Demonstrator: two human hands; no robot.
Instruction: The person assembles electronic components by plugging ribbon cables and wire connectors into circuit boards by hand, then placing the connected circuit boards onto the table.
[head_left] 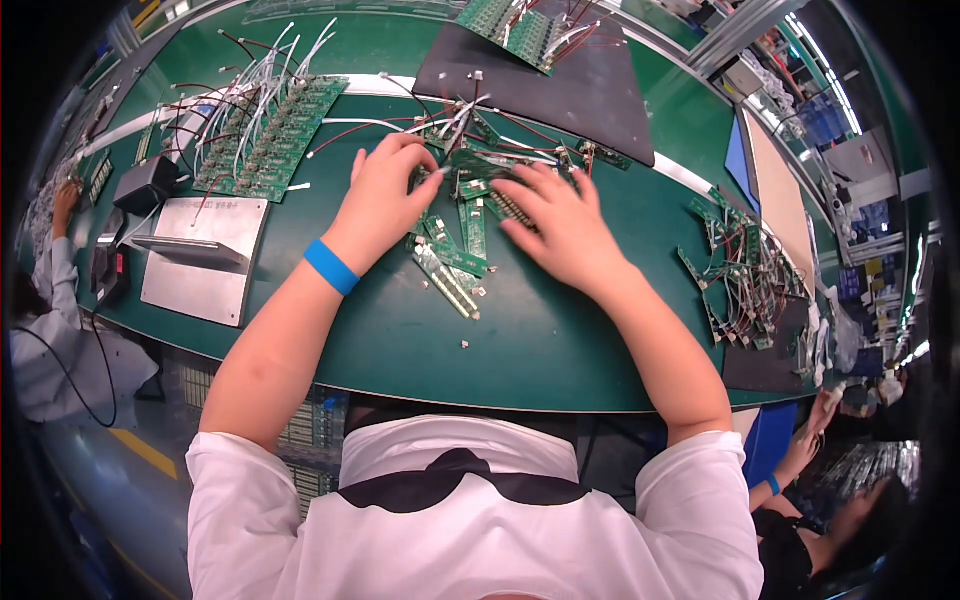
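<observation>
Resting hands [470,215] on flat green circuit boards [452,262]

free: mat [540,350] near edge | blocked: wired boards [262,130] L, board heap [745,275] R

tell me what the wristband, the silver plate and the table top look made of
Wristband: likely silicone or rubber, smooth matte blue, snug on the left wrist. Plate: metal by its look, brushed grey sheen. Table top: probably a rubber or vinyl mat, flat matte green.
</observation>
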